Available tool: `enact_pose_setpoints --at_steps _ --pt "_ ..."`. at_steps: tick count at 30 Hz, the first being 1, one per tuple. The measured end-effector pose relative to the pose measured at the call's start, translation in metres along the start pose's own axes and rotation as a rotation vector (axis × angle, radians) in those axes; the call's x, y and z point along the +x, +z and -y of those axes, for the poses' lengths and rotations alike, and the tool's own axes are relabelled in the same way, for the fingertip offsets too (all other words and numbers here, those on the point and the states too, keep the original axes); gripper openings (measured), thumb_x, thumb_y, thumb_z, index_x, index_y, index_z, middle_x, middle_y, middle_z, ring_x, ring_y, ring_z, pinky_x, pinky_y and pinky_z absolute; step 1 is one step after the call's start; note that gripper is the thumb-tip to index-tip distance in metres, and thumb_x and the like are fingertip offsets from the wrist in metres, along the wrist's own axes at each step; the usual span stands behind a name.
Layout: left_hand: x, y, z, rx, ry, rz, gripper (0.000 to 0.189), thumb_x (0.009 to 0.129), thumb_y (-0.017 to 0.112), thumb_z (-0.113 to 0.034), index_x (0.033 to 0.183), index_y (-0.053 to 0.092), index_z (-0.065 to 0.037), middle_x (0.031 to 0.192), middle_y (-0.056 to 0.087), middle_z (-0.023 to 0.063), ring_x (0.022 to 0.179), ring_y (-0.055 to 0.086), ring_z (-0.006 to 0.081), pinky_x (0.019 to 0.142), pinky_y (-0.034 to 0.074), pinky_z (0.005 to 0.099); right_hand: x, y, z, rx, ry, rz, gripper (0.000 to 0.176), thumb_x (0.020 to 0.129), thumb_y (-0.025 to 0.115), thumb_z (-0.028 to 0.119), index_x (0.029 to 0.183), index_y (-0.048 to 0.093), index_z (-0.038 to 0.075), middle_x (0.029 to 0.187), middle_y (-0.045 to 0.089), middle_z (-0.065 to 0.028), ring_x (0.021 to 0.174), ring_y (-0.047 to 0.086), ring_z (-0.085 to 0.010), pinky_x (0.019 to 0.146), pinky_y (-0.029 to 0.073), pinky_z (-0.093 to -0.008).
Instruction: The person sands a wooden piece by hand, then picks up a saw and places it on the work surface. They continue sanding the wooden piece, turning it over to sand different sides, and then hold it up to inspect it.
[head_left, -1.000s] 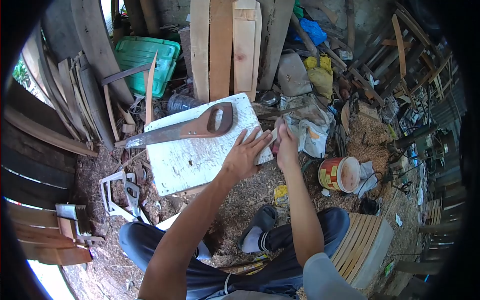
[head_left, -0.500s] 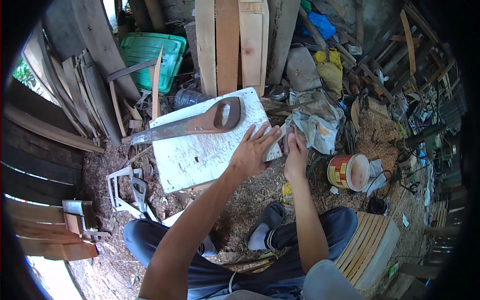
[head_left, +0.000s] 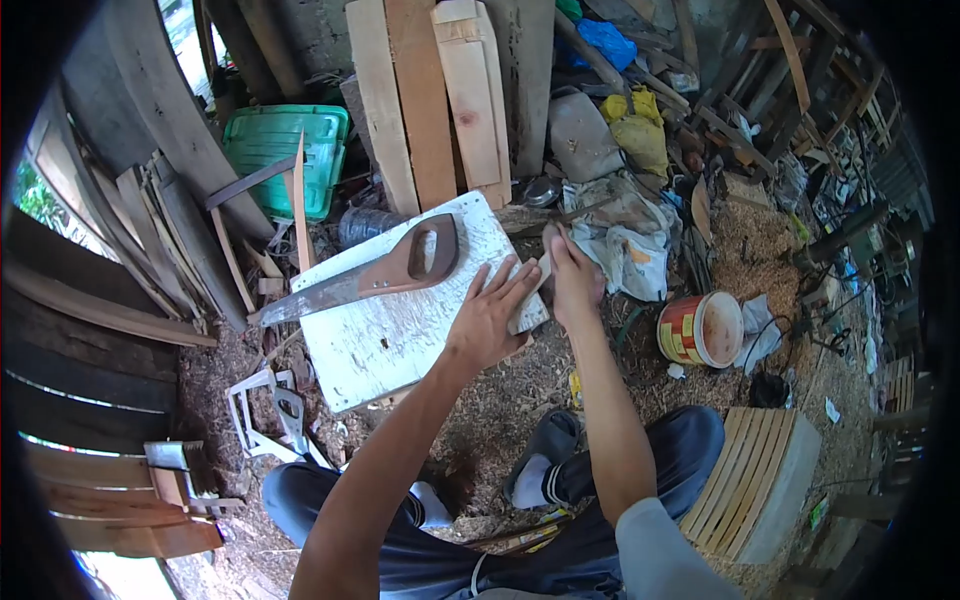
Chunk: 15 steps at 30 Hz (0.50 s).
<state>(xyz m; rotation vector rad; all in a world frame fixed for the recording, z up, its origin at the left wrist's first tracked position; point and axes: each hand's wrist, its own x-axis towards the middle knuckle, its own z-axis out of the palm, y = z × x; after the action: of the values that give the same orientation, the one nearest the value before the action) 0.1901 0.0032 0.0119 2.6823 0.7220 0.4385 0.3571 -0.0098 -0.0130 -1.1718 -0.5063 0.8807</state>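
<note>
Presently, both hands meet at the right-hand end of the white board (head_left: 345,350). Left hand (head_left: 487,318): laid flat, fingers spread, apparently pressing on the board's end; thumb mostly out of sight. Right hand (head_left: 573,280): fingers curled round a dark brown block (head_left: 549,236), one end showing past the grip, the remainder largely covered.

Pale strip of wood (head_left: 543,272): short visible length between left fingertips and right fist. Long axis seems to run from beneath the left fingers outward to the right; the covered part prevents certainty. Both hands about equally near. Block against or just beside the strip; contact not resolvable.

Saw (head_left: 360,281): flat on the board, beyond and left of the left hand, handle end toward its fingers, blade pointing away leftward. Left hand nearer; neither touches it.

Writing: bucket (head_left: 698,345), right of the right hand, bears a red-and-yellow label; print too small to read. White bag (head_left: 620,268), just beyond the right hand, shows an orange mark, nothing legible.
</note>
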Motion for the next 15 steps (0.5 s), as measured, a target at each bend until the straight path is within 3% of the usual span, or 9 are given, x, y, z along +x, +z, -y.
enact_pose_setpoints --at_steps 3,8,12,15 --pt "0.001 -0.002 -0.002 -0.002 -0.006 0.008 0.091 0.074 0.077 -0.032 0.151 0.035 -0.010 0.157 0.036 0.0075 0.149 0.025 0.0273 0.123 0.015 0.0471 0.006 -0.006 -0.011 -0.052 -0.025 -0.005 0.052 0.102 0.054 0.028 0.143 0.046 -0.003 0.141 0.054 -0.0137 0.127 0.050 -0.0158 0.106 0.036 -0.0276" --pt "0.001 0.002 0.001 0.008 0.007 -0.021 0.088 0.076 0.076 -0.035 0.150 0.036 -0.010 0.156 0.037 0.0074 0.149 0.026 0.0266 0.123 0.016 0.0473 -0.052 -0.007 0.004 -0.014 0.043 -0.058 0.054 0.103 0.053 0.028 0.145 0.042 -0.005 0.148 0.048 -0.0157 0.128 0.049 -0.0181 0.108 0.035 -0.0286" --pt "0.001 -0.002 -0.002 0.034 0.004 0.024 0.091 0.073 0.078 -0.033 0.151 0.035 -0.010 0.157 0.035 0.0067 0.149 0.026 0.0266 0.123 0.016 0.0476 0.012 -0.003 -0.015 -0.048 -0.080 0.002 0.054 0.102 0.055 0.030 0.143 0.046 -0.004 0.143 0.053 -0.0173 0.127 0.052 -0.0190 0.105 0.038 -0.0292" --pt "0.002 -0.003 -0.003 -0.002 -0.016 0.019 0.095 0.070 0.081 -0.026 0.151 0.035 -0.010 0.158 0.034 0.0062 0.149 0.025 0.0279 0.123 0.016 0.0475 0.001 -0.007 -0.013 -0.088 -0.048 -0.035 0.054 0.101 0.057 0.032 0.141 0.049 -0.002 0.141 0.055 -0.0192 0.128 0.052 -0.0197 0.107 0.037 -0.0302"
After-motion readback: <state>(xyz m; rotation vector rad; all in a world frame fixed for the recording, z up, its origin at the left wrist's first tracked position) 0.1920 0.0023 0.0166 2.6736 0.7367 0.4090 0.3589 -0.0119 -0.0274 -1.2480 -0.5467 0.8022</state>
